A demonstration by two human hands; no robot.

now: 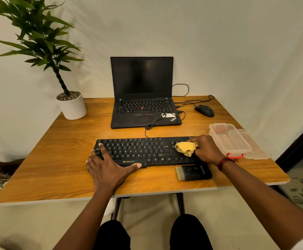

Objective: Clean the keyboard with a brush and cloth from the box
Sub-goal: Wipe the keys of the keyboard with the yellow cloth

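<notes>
A black keyboard (pixel 143 150) lies across the middle of the wooden table. My left hand (pixel 107 166) rests flat on its left end, fingers straight and spread, thumb along the front edge. My right hand (pixel 206 150) grips a bunched yellow cloth (pixel 186 148) and presses it onto the keys at the right end. A black brush (pixel 192 173) with pale bristles lies on the table just in front of the keyboard's right end. The clear plastic box (pixel 228 138) stands open to the right of the keyboard, with its lid (pixel 255 150) beside it.
An open black laptop (pixel 141 94) sits behind the keyboard, with cables trailing to a black mouse (pixel 204 110) at the back right. A potted plant in a white pot (pixel 73 105) stands at the back left corner. The table's front edge (pixel 102 195) is near my knees.
</notes>
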